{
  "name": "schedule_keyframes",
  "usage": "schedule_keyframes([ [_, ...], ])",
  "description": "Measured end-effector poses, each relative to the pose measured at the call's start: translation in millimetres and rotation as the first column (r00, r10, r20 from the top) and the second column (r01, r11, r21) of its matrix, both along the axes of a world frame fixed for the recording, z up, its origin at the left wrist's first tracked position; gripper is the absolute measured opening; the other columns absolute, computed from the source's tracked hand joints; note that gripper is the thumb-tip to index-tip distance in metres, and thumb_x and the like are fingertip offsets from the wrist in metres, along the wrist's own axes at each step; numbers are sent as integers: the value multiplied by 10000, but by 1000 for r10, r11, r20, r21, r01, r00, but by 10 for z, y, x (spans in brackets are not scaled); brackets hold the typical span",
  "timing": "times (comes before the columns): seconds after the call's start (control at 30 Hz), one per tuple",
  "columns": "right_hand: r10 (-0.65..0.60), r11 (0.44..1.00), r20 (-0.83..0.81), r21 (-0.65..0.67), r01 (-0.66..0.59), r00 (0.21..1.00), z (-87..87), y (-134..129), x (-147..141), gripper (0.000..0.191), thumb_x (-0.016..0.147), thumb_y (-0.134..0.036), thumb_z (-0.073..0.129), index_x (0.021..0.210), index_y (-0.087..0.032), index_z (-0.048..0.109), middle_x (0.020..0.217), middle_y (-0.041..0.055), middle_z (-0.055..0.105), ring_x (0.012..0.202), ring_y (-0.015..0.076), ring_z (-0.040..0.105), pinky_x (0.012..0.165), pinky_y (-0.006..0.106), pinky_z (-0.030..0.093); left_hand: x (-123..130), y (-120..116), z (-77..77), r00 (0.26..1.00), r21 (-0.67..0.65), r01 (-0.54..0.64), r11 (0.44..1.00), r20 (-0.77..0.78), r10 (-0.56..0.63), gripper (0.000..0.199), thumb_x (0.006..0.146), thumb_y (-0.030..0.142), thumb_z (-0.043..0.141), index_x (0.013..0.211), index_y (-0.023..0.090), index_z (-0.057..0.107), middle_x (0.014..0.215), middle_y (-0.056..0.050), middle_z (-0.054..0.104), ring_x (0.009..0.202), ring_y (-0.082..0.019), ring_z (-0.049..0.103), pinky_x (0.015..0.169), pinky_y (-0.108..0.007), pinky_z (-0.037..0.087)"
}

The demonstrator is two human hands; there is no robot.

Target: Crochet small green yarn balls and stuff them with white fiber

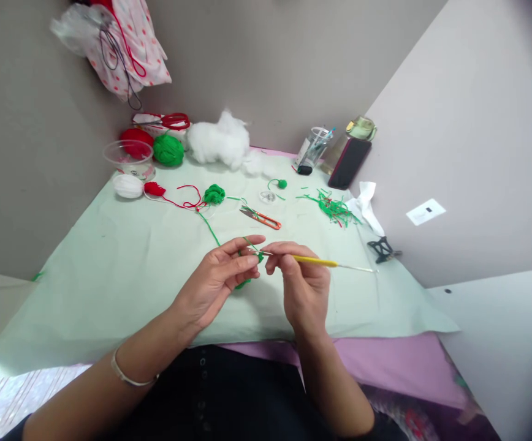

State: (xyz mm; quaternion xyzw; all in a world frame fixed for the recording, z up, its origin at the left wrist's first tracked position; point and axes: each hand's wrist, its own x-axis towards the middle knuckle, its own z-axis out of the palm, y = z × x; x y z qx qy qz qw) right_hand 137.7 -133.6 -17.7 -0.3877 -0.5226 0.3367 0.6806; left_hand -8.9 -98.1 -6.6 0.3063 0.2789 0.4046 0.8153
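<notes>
My left hand (224, 274) pinches a small green crochet piece (260, 257), part of it hidden by the thumb and fingers. Green yarn (209, 228) runs over the left fingers from the table. My right hand (303, 285) is closed round the yellow handle of a crochet hook (315, 261), whose tip meets the green piece between the two hands. The hook's other metal end points out to the right. Beyond the hands lie orange thread snips (266, 219) and a loose bundle of green yarn (214, 194).
Red yarn (136, 144), green yarn (168, 150), white yarn (128, 186), a plastic tub (130, 168) and white stuffing (220, 139) stand at the back left. Yarn scraps (334, 208), a phone (349, 164), a cup of tools (313, 149) and a black stand (383, 250) are on the right.
</notes>
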Motion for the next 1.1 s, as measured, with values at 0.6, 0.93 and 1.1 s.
schedule_keyframes([
  [0.6, -435, 881, 626, 443, 164, 647, -36, -82, 13, 333, 933, -76, 612, 1152, -303, 718, 1068, 58, 703, 954, 199, 695, 783, 326, 590, 2, -35, 77, 1000, -21, -27, 999, 15, 27, 379, 827, 195, 795, 1202, 222, 752, 821, 12, 666, 751, -86, 632, 761, -197, 533],
  [0.93, -38, 997, 69, 73, 33, 997, 51, 22, 15, 163, 991, -257, 599, 994, -235, 760, 966, 48, 739, 739, 148, 644, 656, 308, 544, -2, -32, 88, 1000, 46, 7, 999, 12, -8, 336, 853, 181, 761, 1187, 214, 752, 926, -11, 708, 761, -89, 636, 806, -229, 535],
  [1.1, -22, 1000, 95, -5, 23, 995, 18, 19, 37, 157, 983, -310, 615, 993, -225, 747, 933, 44, 748, 705, 144, 649, 651, 306, 558, 4, -39, 83, 995, 147, 50, 988, -91, -36, 401, 855, 220, 754, 1254, 220, 713, 923, -24, 693, 762, -119, 634, 780, -262, 500],
])
